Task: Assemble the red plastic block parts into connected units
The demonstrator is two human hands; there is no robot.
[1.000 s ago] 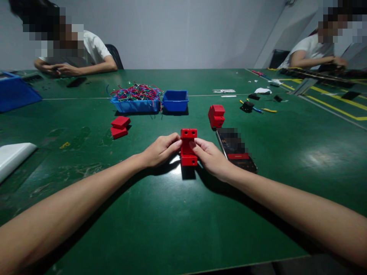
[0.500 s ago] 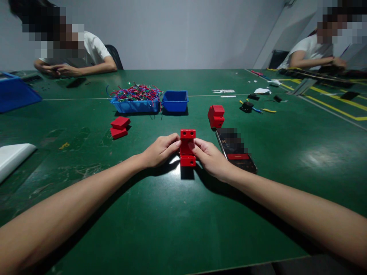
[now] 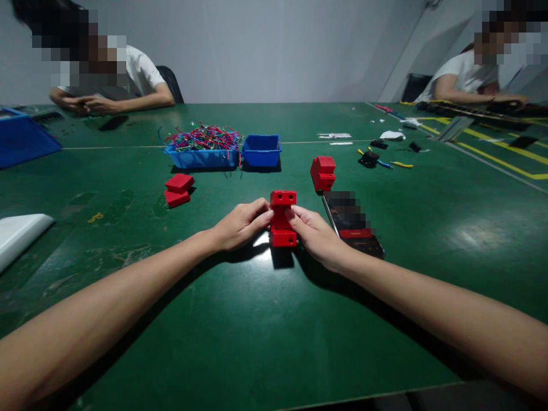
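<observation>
Between my two hands is a red plastic housing with small round holes in its top and bottom blocks and a recess between them. My left hand is closed, thumb and fingers pinching its left edge. From the other side, my right hand grips it with the thumb on the front; the fingers behind are partly hidden. A similar red housing stands upright beyond my right hand. Beside that hand lies a phone with its screen lit. Two flat red pieces, one resting partly on the other, lie beyond my left hand.
A blue bin heaped with coloured wires stands beside a smaller blue bin. Black parts and wire bits lie at the right on the green table. Two people sit across. A white object is at left.
The red housing has turned slightly in my hands, showing more of its left side, and its top has shifted a little right. A person at the far right has moved a hand outward.
</observation>
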